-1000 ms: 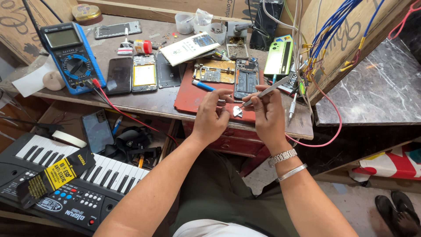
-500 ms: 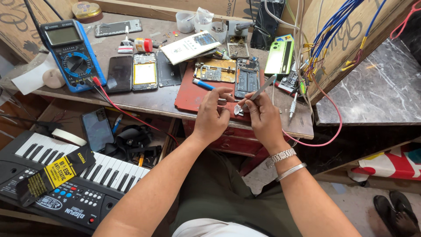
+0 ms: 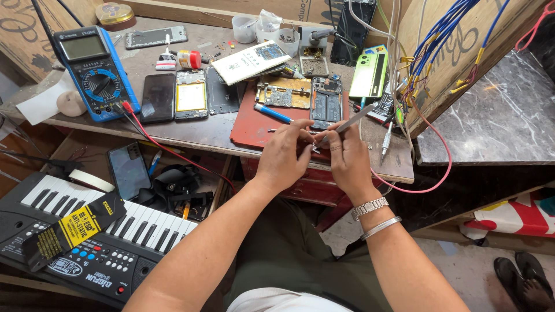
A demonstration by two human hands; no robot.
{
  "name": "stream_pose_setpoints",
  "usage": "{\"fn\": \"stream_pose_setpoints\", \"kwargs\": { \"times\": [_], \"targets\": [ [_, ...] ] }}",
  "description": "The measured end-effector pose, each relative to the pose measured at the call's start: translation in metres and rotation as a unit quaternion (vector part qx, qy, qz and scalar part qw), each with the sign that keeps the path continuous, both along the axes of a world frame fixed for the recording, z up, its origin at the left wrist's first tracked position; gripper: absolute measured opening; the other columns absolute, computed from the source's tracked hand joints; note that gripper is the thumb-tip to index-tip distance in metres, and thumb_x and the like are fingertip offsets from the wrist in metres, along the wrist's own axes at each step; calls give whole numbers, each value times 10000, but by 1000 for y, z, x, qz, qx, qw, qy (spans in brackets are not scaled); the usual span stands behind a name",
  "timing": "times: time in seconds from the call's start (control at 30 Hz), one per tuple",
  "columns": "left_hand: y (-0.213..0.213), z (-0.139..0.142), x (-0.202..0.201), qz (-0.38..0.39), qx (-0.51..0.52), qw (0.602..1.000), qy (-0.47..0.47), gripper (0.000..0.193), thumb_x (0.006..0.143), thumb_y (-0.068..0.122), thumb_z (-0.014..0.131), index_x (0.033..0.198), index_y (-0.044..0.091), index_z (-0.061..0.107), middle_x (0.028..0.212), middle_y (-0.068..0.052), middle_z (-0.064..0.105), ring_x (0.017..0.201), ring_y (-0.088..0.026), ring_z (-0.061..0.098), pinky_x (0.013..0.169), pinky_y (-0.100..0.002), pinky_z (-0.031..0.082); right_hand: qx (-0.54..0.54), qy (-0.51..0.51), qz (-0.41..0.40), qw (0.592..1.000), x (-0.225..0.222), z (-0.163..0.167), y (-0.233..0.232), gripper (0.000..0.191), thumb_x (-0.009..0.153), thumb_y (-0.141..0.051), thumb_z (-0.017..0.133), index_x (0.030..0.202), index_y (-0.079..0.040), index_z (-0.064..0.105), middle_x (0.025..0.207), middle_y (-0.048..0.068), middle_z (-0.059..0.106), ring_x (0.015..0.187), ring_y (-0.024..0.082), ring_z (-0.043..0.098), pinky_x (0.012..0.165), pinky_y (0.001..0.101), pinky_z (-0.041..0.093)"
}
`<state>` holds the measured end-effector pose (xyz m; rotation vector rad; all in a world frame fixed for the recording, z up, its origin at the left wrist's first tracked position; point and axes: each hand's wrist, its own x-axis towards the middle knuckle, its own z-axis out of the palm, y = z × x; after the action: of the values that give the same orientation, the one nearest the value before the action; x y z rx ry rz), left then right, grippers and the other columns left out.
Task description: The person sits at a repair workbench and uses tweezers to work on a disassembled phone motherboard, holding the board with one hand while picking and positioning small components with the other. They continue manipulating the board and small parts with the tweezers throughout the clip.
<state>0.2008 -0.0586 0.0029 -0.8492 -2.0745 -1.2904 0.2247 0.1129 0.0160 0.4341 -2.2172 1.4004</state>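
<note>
My left hand (image 3: 286,155) and my right hand (image 3: 347,159) meet over the front edge of a red mat (image 3: 254,124) on the workbench. The right hand grips metal tweezers (image 3: 346,123) whose tips point down to a tiny part pinched in the left fingertips; the part itself is too small to make out. Just beyond the hands lie an opened phone (image 3: 326,104), a bare circuit board (image 3: 284,94) and a blue pen (image 3: 273,113).
A blue multimeter (image 3: 95,72) with red and black leads, several phones and screens (image 3: 173,97), a green phone back (image 3: 370,74), small cups (image 3: 245,28) and hanging wires (image 3: 439,52) crowd the bench. A toy keyboard (image 3: 87,231) sits at the lower left. A marble slab (image 3: 491,121) is on the right.
Both hands stayed together at the mat's front edge; the tweezers shifted slightly and the fingers closed in tighter on the small part.
</note>
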Motion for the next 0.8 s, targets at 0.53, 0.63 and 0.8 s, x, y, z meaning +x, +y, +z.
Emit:
{"fn": "stream_pose_setpoints", "kwargs": {
  "times": [0.53,0.63,0.8],
  "targets": [
    [-1,-6,-2,-34,69,995,-56,477,902,-36,633,1337,118,514,1065,-40,708,1014,-236,675,820,-359,574,-47,55,12,997,1,4,8,143,1114,-127,556,1181,-5,591,1125,93,721,1021,145,717,917,269,589],
    [0,-9,-3,-45,97,991,-86,480,912,-48,616,1347,122,501,1096,-52,686,991,-212,687,800,-324,607,-67,56,21,996,1,14,10,126,1104,-96,569,1193,-8,581,1089,70,732,1016,138,718,922,267,588],
    [3,-13,-4,-45,107,991,-69,509,902,-76,602,1363,114,498,1117,-77,656,991,-208,688,798,-303,614,53,23,-24,998,0,16,1,90,1055,-64,613,1117,-1,629,950,80,746,880,148,739,789,290,587]
  ]
}}
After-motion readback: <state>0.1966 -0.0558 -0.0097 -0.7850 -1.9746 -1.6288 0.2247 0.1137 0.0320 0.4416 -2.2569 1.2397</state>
